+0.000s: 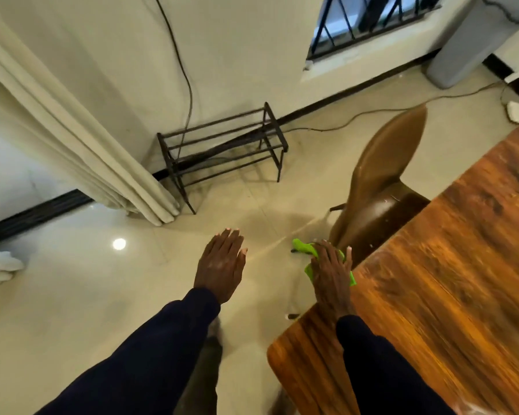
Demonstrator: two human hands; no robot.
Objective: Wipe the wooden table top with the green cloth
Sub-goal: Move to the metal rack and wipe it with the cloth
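Grip: right hand lies palm down on the green cloth, fingers spread and nearly straight, pressing rather than clutching it.
Cloth: bright green, soft and crumpled, at the left edge of the wooden table top, partly past the edge.
Table: glossy orange-brown grain, rounded corner.
Left hand: flat, fingers straight, holding nothing, above pale shiny floor tiles.
Arms: dark sleeves, both stretched forward.
Chair: brown, smooth, curved back, just beyond the cloth.

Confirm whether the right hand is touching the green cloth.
Touching. Head view: the right hand lies over the green cloth, fabric showing around its fingers at the table edge.
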